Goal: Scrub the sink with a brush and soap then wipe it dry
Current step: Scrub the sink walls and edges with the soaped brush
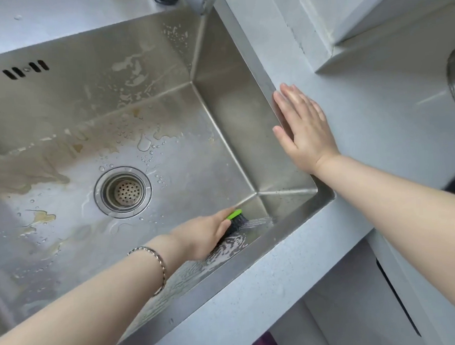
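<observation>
Closest in, a bracelet circles the wrist of the left hand, whose fingers curl around a green-handled brush. Its black bristles press into the near right corner of the sink, against the wet front wall. The right hand lies flat, fingers straight and together, on the counter at the sink's right rim. Brownish stains and water drops surround the drain.

Grey speckled worktop w/ pale cabinet front below, even light
</observation>
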A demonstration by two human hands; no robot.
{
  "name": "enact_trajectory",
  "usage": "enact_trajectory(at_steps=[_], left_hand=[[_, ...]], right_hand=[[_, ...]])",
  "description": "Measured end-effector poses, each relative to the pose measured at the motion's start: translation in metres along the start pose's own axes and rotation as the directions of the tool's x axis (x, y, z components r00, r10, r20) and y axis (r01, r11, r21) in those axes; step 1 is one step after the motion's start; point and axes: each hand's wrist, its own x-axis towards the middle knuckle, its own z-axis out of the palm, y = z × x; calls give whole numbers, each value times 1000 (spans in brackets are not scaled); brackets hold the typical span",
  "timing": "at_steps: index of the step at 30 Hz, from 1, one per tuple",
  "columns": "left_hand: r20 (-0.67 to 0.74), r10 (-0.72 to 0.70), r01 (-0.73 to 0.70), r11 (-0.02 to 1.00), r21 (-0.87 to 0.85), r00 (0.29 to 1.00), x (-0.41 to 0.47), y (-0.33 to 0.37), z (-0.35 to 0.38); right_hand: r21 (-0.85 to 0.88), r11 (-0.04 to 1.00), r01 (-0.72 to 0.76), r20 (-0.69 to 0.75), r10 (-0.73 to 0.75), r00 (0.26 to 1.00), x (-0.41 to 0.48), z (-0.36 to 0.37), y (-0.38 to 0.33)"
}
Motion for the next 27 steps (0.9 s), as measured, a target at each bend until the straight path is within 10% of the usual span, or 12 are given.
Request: enact_trajectory(at_steps=[5,9,14,19,24,27], left_hand=[[-48,160,-159,987,25,986,-17,15,0],[68,-15,18,999,-36,998,-20,-13,0],[-5,212,-212,977,0,977,-27,21,-9],[93,-37,37,999,5,995,-40,-22,-2],[-2,199,-199,979,-32,980,-7,33,-10],[67,64,-59,995,-75,996,8,13,-4]], right_hand=[[6,1000,15,-30,-15,999,0,3,3],[16,1000,19,-40,-18,999,1,3,3],[14,999,30,-60,-29,998,1,5,4],[-3,999,33,-90,-33,995,2,7,5],[-6,999,50,-123,-50,991,3,8,6],[4,999,52,-125,-51,991,2,9,7]])
